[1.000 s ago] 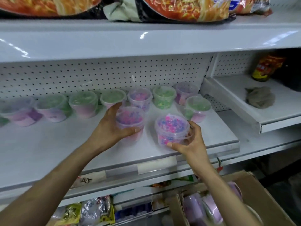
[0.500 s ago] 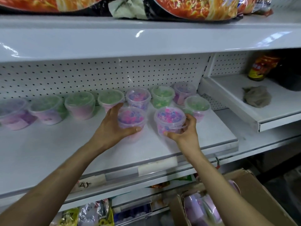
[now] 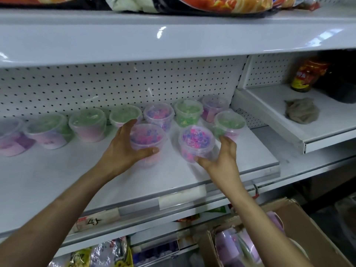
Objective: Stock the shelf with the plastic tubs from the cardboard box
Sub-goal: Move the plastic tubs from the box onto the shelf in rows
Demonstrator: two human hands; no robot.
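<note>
Pink-and-blue plastic tub [image 3: 147, 135] stands on the white shelf [image 3: 57, 180], with the fingers and thumb of the left hand [image 3: 123, 151] curled round it. At its 3 o'clock, the right hand [image 3: 223, 157] grips a second tub [image 3: 196, 139]. Cardboard box [image 3: 308, 228] sits at 5 o'clock.

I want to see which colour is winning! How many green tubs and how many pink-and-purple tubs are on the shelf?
Green tubs: 5
Pink-and-purple tubs: 5, one gripped in the left hand, one in the right hand; the far-left one is blurry
Total: 10, so it's a tie
</note>
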